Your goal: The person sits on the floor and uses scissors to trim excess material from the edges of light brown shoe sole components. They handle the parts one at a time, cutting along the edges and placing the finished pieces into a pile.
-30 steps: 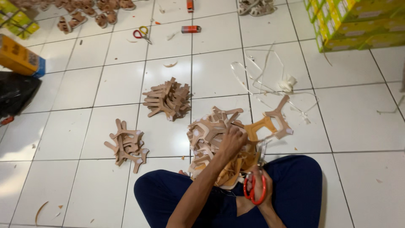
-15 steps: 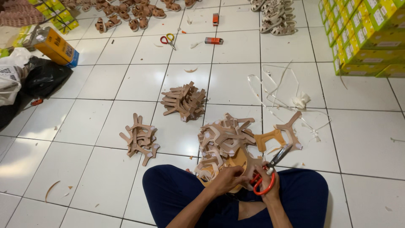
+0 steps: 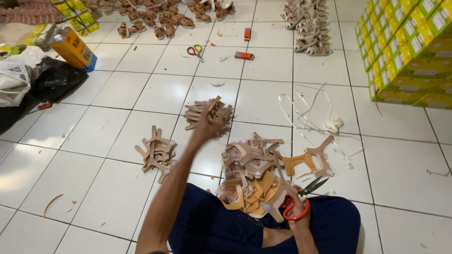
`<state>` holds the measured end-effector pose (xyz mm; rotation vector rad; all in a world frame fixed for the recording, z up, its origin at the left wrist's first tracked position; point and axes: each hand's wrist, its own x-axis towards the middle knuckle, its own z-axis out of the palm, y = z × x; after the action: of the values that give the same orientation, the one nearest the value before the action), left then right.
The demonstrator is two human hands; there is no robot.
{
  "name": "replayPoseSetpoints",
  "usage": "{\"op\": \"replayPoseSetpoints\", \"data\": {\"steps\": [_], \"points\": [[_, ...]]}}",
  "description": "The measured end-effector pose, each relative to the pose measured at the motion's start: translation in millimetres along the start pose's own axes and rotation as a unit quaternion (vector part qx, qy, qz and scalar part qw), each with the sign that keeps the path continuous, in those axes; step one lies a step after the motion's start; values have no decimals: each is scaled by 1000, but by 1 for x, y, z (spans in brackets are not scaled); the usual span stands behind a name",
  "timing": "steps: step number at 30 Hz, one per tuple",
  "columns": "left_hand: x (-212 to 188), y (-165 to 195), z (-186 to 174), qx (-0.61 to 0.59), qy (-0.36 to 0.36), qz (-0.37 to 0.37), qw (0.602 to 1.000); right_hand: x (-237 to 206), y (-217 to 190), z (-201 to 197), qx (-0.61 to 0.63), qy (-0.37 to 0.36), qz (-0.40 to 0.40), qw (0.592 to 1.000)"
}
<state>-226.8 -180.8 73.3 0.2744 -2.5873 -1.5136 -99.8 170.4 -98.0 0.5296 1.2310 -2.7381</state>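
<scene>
Over glossy white tiles, left hand (image 3: 207, 126) grip pinches tan cutouts (image 3: 209, 113); right hand (image 3: 297, 207) clasps red-handled scissors (image 3: 301, 200).

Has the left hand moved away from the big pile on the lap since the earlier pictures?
Yes. The left hand went forward, off the lap pile, to the far pile.

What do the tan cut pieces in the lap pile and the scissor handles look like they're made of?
Tan pieces: probably leather or faux leather, matte; they lie thin, flat and floppy. Scissor handles in the right hand: likely plastic, glossy red loops.
</scene>
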Motion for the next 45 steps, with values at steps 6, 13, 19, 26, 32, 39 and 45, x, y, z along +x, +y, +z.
{"op": "replayPoseSetpoints", "data": {"steps": [6, 13, 19, 26, 32, 39, 45], "points": [[58, 69, -106, 66, 116, -122, 984, -7, -13, 11, -33, 6, 21, 999], [21, 7, -19, 183, 60, 147, 970, 2, 1, 6, 16, -35, 17, 999], [-117, -67, 119, 40, -252, 81, 963, 9, 13, 8, -138, -64, -26, 988], [-161, -88, 132, -8, -165, 60, 984, 14, 35, 18, -373, -130, -63, 916], [-159, -99, 138, -35, -177, 104, 978, 3, 27, 30, -334, -59, -1, 941], [-43, -28, 40, -85, 12, 36, 996, 1, 27, 28, -321, -73, -29, 944], [76, 24, -78, -149, 137, -49, 978, 4, 27, 31, -312, -78, 6, 947]]}}
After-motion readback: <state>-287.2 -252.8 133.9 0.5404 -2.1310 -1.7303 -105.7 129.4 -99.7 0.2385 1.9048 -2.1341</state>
